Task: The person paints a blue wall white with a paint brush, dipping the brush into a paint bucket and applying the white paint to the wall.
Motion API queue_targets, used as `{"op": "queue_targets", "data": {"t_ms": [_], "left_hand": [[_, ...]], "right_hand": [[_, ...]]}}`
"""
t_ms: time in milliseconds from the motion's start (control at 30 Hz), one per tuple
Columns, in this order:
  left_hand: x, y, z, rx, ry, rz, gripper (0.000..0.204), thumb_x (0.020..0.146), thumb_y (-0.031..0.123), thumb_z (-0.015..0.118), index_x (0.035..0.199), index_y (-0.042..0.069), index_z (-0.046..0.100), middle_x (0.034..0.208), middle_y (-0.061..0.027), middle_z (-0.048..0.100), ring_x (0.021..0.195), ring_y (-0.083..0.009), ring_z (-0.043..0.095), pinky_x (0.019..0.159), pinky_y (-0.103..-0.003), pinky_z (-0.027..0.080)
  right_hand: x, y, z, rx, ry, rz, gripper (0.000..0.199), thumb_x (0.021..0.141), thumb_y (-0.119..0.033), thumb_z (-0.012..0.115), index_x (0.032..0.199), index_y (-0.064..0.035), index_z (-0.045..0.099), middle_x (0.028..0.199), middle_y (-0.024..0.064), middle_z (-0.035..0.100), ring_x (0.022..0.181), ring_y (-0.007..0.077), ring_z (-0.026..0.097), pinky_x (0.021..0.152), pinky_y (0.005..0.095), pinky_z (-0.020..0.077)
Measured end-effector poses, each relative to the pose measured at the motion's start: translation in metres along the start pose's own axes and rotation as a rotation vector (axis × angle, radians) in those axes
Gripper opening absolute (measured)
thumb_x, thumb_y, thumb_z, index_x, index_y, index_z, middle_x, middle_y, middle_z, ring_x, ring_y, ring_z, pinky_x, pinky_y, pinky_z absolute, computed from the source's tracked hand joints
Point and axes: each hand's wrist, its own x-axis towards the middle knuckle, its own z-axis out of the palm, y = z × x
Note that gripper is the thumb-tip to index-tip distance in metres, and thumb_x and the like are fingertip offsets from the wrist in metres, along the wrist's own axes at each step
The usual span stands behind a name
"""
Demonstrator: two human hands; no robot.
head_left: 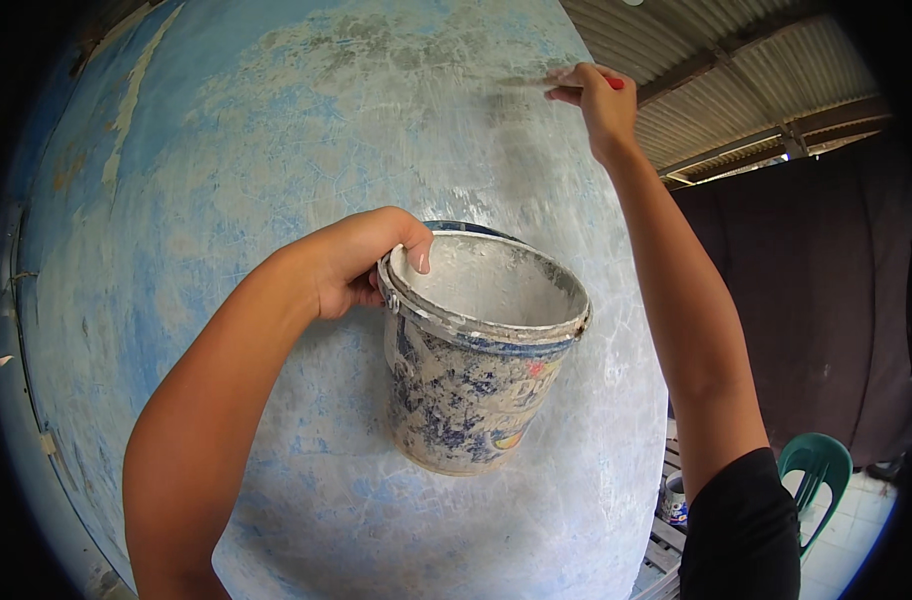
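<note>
My left hand (381,255) grips the rim of a paint-smeared bucket (466,400), thumb over the inner edge and fingers underneath outside. The bucket hangs slightly tilted in front of the wall, its inside coated with whitish paint. Up at the wall's right edge, my right hand (598,95) is closed round a paintbrush with a red handle (614,83). Its bristle end points left against the wall and is hard to make out. The wall (306,140) is worn blue with whitish, cracked patches and damp grey streaks near the brush.
To the right hangs a dark curtain (786,280) beneath a corrugated roof (716,110). A green plastic chair (818,470) stands at the lower right on pale tiles. Behind my right arm, a small container (675,500) sits on a slatted surface (664,555).
</note>
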Motion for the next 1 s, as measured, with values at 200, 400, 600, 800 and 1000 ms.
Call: {"op": "queue_targets", "data": {"t_ms": [200, 400, 600, 800, 1000], "left_hand": [[0.003, 0.006, 0.016, 0.054, -0.041, 0.007, 0.054, 0.062, 0.017, 0.067, 0.112, -0.006, 0.07, 0.115, -0.0201, 0.07, 0.102, -0.0269, 0.066, 0.088, -0.029, 0.051], [0.006, -0.009, 0.014, -0.021, -0.081, 0.015, 0.046, 0.063, 0.016, 0.066, 0.104, -0.005, 0.072, 0.106, -0.0184, 0.071, 0.093, -0.0255, 0.067, 0.081, -0.029, 0.052], [-0.001, 0.002, 0.034, 0.009, -0.044, 0.056, 0.041, 0.064, 0.017, 0.066, 0.099, -0.003, 0.071, 0.096, -0.0153, 0.07, 0.082, -0.0244, 0.065, 0.071, -0.032, 0.051], [-0.01, -0.012, 0.045, -0.001, -0.002, 0.056, 0.037, 0.064, 0.017, 0.066, 0.095, -0.004, 0.071, 0.093, -0.0158, 0.07, 0.079, -0.0238, 0.066, 0.07, -0.031, 0.052], [-0.009, -0.029, 0.044, -0.021, 0.019, 0.049, 0.038, 0.064, 0.014, 0.065, 0.094, -0.007, 0.07, 0.093, -0.0183, 0.07, 0.078, -0.0254, 0.068, 0.07, -0.034, 0.055]], "right_hand": [[-0.023, 0.035, 0.012, 0.06, 0.054, 0.054, 0.026, 0.089, -0.008, 0.057, 0.081, 0.0132, 0.071, 0.087, 0.0216, 0.075, 0.071, 0.0296, 0.074, 0.066, 0.0355, 0.0638], [-0.047, -0.023, 0.002, -0.095, -0.006, 0.233, 0.025, 0.083, -0.008, 0.057, 0.076, 0.0139, 0.068, 0.084, 0.0254, 0.073, 0.072, 0.0322, 0.074, 0.063, 0.0396, 0.064], [-0.006, -0.001, 0.007, 0.026, -0.015, 0.014, 0.026, 0.091, -0.007, 0.054, 0.089, 0.0128, 0.071, 0.098, 0.0234, 0.074, 0.085, 0.0321, 0.075, 0.083, 0.0382, 0.0643], [-0.07, 0.037, -0.016, -0.107, -0.048, 0.075, 0.028, 0.094, -0.009, 0.056, 0.093, 0.0121, 0.074, 0.103, 0.0201, 0.076, 0.085, 0.0265, 0.075, 0.08, 0.0355, 0.0639], [-0.118, -0.018, -0.045, -0.164, -0.039, 0.206, 0.029, 0.087, -0.011, 0.056, 0.083, 0.0116, 0.073, 0.083, 0.02, 0.075, 0.064, 0.0239, 0.072, 0.066, 0.0352, 0.0615]]}}
